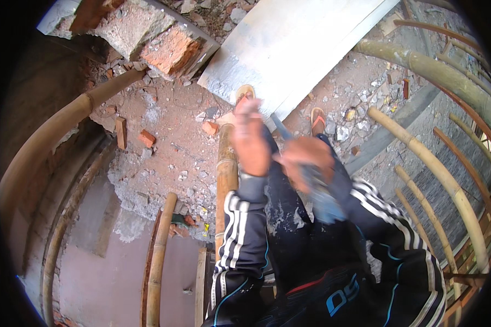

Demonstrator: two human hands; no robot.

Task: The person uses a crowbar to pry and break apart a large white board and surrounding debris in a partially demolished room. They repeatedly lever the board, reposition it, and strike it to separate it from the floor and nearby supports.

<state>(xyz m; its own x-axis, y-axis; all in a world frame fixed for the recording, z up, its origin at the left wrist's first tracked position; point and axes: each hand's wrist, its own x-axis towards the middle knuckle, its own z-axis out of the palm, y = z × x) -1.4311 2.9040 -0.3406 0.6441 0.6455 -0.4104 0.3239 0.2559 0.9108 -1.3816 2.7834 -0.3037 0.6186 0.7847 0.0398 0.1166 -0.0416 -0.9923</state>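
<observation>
In front of my legs, my left hand (251, 139) is raised, its fingers smeared by motion; whether it holds anything is unclear. To its right, my right hand (311, 158) is closed round a long blue-grey thing (281, 128). One narrow end of it points up and left toward the pale board, while a wider bluish part (328, 207) shows below the hand. Blur hides its exact kind. Both hands are apart. Below them are my dark trousers (282, 210), marked with whitish smears.
A large pale board (289, 49) lies ahead, my left sandal at its near edge. Broken brickwork (169, 49) stands at the upper left. Bamboo poles (65, 125) rise on both sides, one (227, 169) beside my left arm. Rubble (360, 103) and brick pieces (147, 138) litter the ground.
</observation>
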